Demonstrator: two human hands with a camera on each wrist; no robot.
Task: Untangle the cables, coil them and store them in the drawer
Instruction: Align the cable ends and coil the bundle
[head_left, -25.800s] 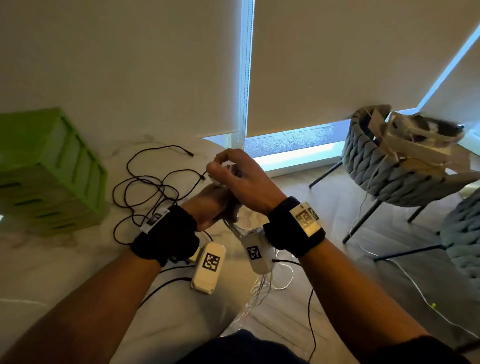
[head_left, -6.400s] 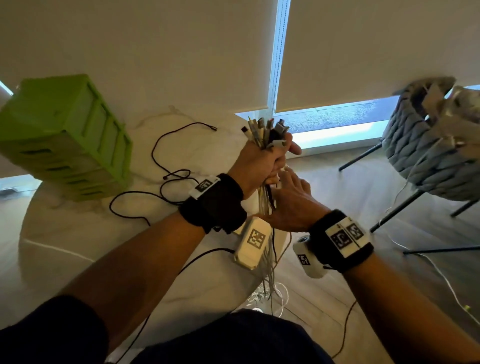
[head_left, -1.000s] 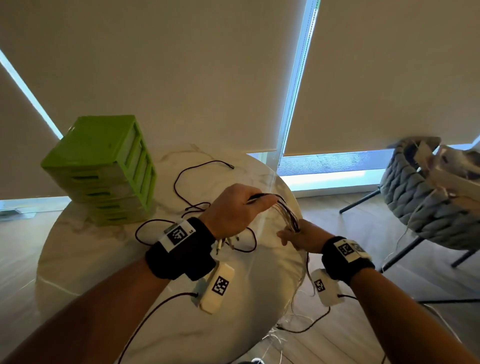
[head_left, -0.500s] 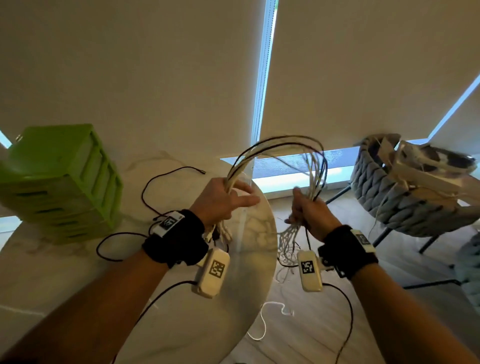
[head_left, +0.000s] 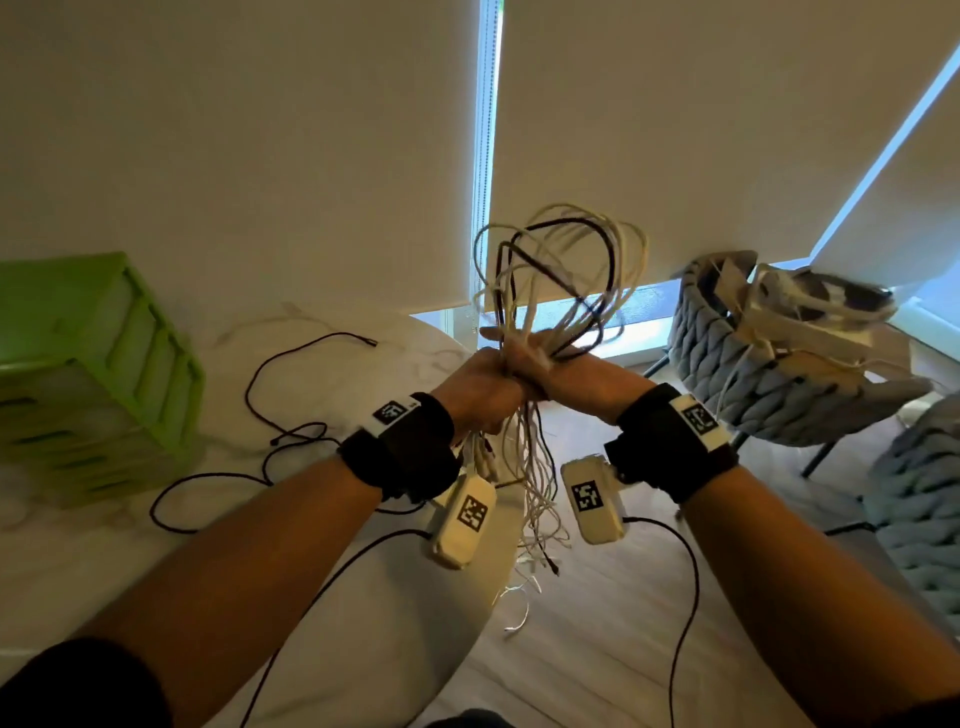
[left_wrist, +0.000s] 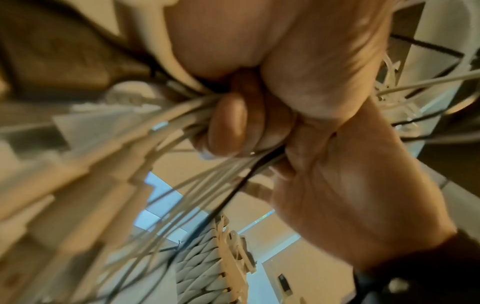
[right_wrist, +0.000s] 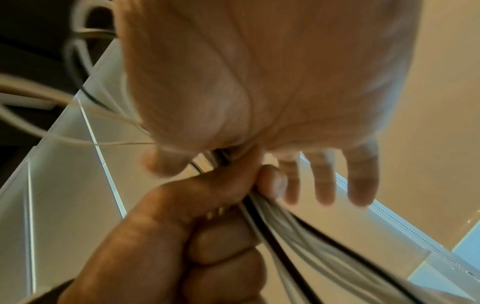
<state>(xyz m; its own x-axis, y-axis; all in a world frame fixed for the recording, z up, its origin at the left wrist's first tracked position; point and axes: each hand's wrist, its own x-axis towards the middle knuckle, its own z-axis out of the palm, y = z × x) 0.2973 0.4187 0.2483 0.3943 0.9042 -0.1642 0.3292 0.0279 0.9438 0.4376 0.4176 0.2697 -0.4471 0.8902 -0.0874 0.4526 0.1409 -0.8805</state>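
A bundle of several white and black cables (head_left: 522, 325) stands as a folded loop above my two hands, and its loose ends hang down past the table edge. My left hand (head_left: 483, 389) grips the bundle in a fist; the left wrist view shows its fingers (left_wrist: 228, 123) curled round the cables (left_wrist: 168, 123). My right hand (head_left: 566, 369) lies against the left. In the right wrist view its fingers (right_wrist: 322, 185) are straight and spread, with the cables (right_wrist: 272, 236) running through the crook by the thumb. One black cable (head_left: 248, 384) lies loose on the table.
A green drawer unit (head_left: 104, 374) stands at the left on the round white marble table (head_left: 130, 571), drawers shut. A grey knitted chair (head_left: 753, 379) holding cream straps stands at the right, another (head_left: 924, 493) beside it. Window blinds hang behind.
Half a second ago my hands were apart with the cables arching between them. They have come together, folding the loop upright, and the right hand's fingers have straightened beside the left fist.
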